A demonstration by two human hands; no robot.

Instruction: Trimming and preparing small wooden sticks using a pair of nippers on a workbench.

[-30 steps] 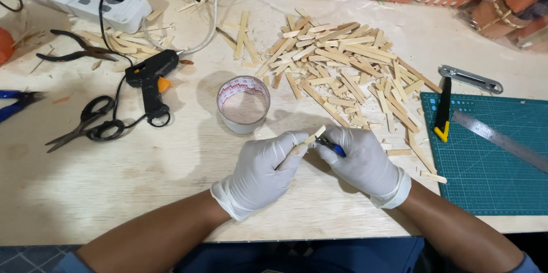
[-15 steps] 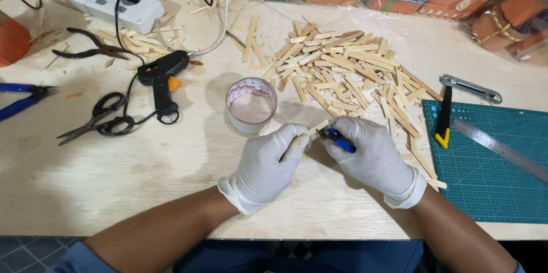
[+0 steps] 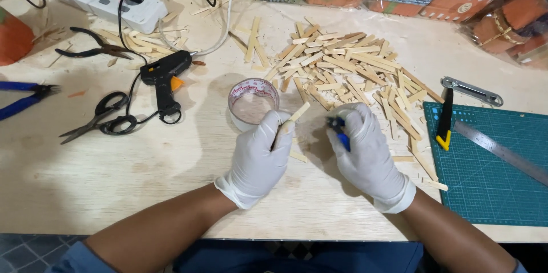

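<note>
1. While my gloved left hand [image 3: 260, 156] pinches a flat wooden stick [image 3: 293, 118] near its lower end, the stick angles up over the table [image 3: 114, 182], just beside the roll of tape [image 3: 253, 100].
2. My right hand [image 3: 365, 150] is closed around a blue-handled cutter [image 3: 339, 130], tip toward the stick.
3. I judge the stick light, stiff and brittle, likely to split, so I grip it on its flat faces.
4. More cut sticks [image 3: 348, 70] lie heaped beyond my hands.

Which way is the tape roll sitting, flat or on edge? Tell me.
Flat. The tape roll lies on its side on the table; its round opening faces up, beside the left hand.
</note>
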